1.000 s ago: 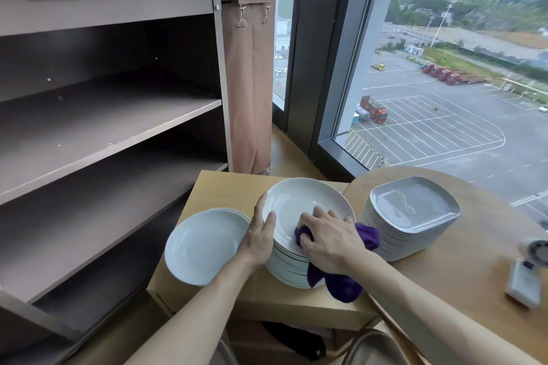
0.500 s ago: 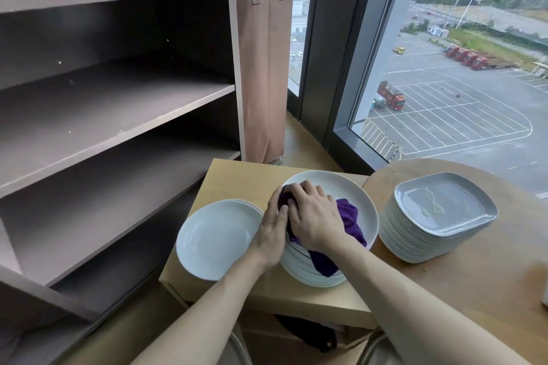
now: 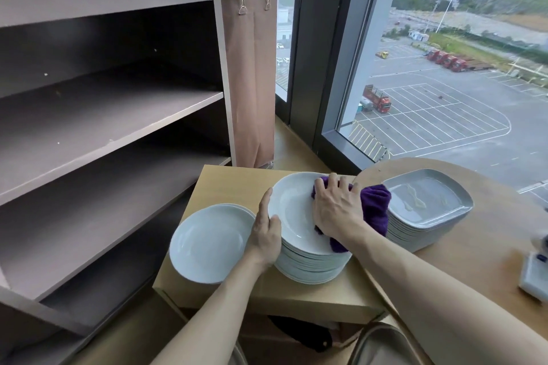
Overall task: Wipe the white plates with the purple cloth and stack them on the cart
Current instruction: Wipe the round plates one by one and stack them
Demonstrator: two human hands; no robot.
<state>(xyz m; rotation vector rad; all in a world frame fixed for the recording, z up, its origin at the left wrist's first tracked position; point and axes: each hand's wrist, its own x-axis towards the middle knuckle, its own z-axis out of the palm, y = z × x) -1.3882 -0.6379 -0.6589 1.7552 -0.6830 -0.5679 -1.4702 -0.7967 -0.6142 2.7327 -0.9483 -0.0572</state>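
A tall stack of round white plates (image 3: 292, 216) stands on a small wooden table (image 3: 231, 184). My right hand (image 3: 336, 209) presses the purple cloth (image 3: 375, 207) flat on the far right part of the top plate, fingers spread. At the stack's left rim my left hand (image 3: 265, 231) holds the top plate's edge, thumb lying on the rim. To the left, one or two more round white plates (image 3: 207, 243) lie on the same table. The brown cart (image 3: 118, 115) with bare shelves stands at the left.
A stack of grey squarish plates (image 3: 427, 207) sits on a round wooden table (image 3: 489, 246) at the right. A small white device (image 3: 536, 272) lies near the right edge. A brown fabric bag (image 3: 252, 83) hangs on the cart's side by the window.
My right hand has swept the cloth from the near side of the top plate over its left part to its far right. The left hand stays at the left rim.
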